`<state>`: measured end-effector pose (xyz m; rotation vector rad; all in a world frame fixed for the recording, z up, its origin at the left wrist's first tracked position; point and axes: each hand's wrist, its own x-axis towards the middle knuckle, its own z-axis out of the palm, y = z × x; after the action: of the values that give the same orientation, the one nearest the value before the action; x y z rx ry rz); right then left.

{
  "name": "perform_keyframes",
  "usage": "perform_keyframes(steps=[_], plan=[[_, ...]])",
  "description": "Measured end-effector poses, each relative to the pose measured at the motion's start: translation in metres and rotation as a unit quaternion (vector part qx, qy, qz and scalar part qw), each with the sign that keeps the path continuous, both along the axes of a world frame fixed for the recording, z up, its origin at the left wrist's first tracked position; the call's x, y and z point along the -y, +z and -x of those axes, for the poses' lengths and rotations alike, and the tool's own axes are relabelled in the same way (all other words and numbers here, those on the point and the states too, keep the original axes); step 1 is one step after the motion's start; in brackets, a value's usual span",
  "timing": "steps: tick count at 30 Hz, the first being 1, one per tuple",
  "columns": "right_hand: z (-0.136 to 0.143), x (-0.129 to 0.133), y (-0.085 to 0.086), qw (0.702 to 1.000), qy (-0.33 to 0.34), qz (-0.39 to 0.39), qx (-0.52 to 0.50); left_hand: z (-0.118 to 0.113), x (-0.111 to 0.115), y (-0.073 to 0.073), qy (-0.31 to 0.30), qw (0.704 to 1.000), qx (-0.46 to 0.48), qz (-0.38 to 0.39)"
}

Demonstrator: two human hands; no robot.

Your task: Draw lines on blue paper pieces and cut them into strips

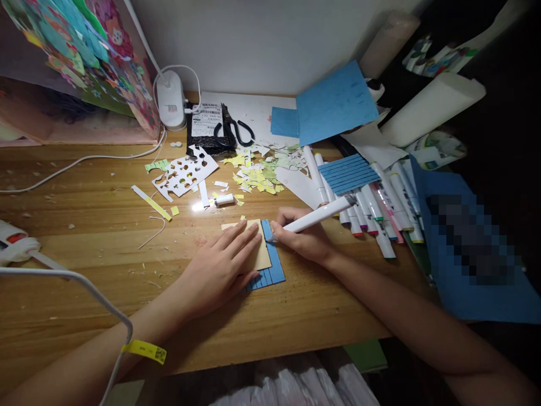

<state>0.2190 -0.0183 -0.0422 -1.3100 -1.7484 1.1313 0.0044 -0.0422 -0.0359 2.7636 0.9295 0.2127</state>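
Observation:
My left hand (222,262) lies flat with its fingers stretched over a cream card (262,255), pressing it onto a blue piece (276,264) that has dark lines along its lower part. The card's right edge runs across the blue piece. My right hand (304,234) is closed around a white marker (319,214). The marker's tip is at the blue piece, just right of the card's edge. A marker cap (224,199) lies on the wooden table (105,237) above the card.
Scissors (233,132), paper scraps (257,172) and a white sheet with holes (186,172) lie at the back. Many markers (372,203), a lined blue piece (349,173) and blue sheets (336,101) are at the right. A white cable (97,293) crosses the lower left.

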Motion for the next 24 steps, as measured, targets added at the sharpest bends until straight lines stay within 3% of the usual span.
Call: perform_keyframes(steps=[24], plan=[[-0.0010,0.0015,0.0010,0.999,0.021,-0.003,0.026,-0.0009,0.0008,0.0003,0.008,1.000,0.009,0.002]])
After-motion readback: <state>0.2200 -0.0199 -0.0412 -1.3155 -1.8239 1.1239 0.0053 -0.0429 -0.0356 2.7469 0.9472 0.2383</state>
